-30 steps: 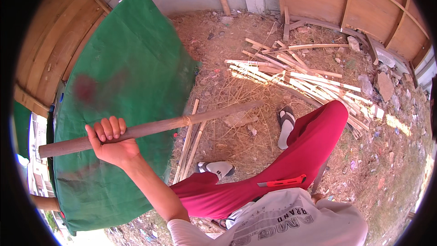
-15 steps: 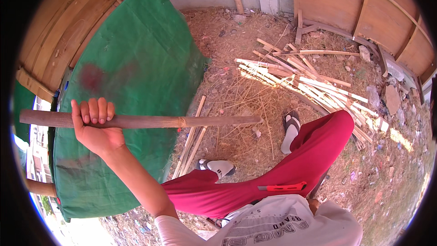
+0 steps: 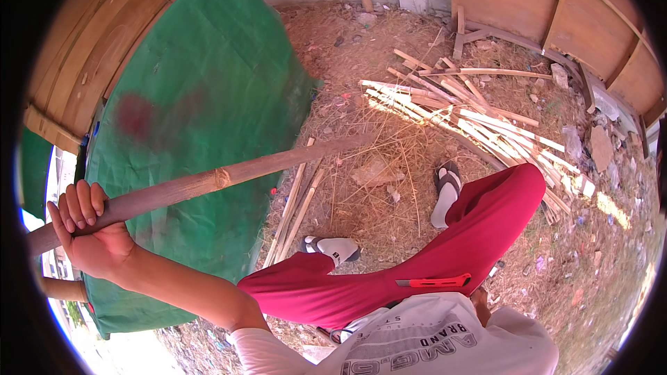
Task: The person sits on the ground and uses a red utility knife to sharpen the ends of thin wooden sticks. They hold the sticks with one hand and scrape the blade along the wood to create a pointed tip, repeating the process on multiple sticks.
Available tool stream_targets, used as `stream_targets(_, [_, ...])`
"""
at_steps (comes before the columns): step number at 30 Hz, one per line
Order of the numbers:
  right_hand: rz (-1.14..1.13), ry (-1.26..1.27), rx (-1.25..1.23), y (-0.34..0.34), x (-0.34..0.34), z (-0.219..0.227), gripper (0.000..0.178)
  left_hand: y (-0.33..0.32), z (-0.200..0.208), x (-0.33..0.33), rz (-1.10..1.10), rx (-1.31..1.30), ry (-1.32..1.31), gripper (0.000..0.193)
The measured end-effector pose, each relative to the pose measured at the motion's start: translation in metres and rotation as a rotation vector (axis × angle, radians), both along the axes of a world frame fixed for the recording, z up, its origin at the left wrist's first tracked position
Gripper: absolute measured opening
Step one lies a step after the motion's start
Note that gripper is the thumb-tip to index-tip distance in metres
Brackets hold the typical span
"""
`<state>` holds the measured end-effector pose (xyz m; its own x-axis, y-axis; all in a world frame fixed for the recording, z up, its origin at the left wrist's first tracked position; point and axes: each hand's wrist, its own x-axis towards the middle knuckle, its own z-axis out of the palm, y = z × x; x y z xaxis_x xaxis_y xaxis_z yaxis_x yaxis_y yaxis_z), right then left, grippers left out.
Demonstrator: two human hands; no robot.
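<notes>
My left hand (image 3: 90,232) is wrapped round a long brown bamboo pole (image 3: 221,179) near its left end. The pole slants up to the right, in front of the green sheet, and its far end lies over the straw-strewn ground. A red utility knife (image 3: 434,282) rests across my lap on the dark red trousers (image 3: 389,274). Of my right arm only a small patch of skin shows beside the shirt; the right hand itself is out of sight.
A green sheet (image 3: 208,97) hangs on the left by wooden boards. Split bamboo strips (image 3: 472,114) are heaped ahead to the right, and a few more strips (image 3: 295,201) lie by my left foot. Wooden panels (image 3: 514,0) stand at the far right. Litter and stones dot the ground.
My left hand has moved left and down with the bamboo pole. The pole has turned from nearly level to slanting, its far end now higher.
</notes>
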<state>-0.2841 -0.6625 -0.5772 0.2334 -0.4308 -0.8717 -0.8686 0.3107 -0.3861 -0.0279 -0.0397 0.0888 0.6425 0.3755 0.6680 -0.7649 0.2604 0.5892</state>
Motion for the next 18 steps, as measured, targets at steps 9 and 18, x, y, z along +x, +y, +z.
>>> stream_targets(9, [-0.119, -0.180, 0.118, 0.000, 0.004, -0.001, 0.033, -0.091, -0.071, 0.088, 0.162, -0.138, 0.276, 0.043])
stream_targets(18, [0.398, 0.053, -0.475, -0.067, -0.002, 0.040, 0.041, -0.142, -0.089, 0.150, 0.160, -0.070, 0.367, 0.049])
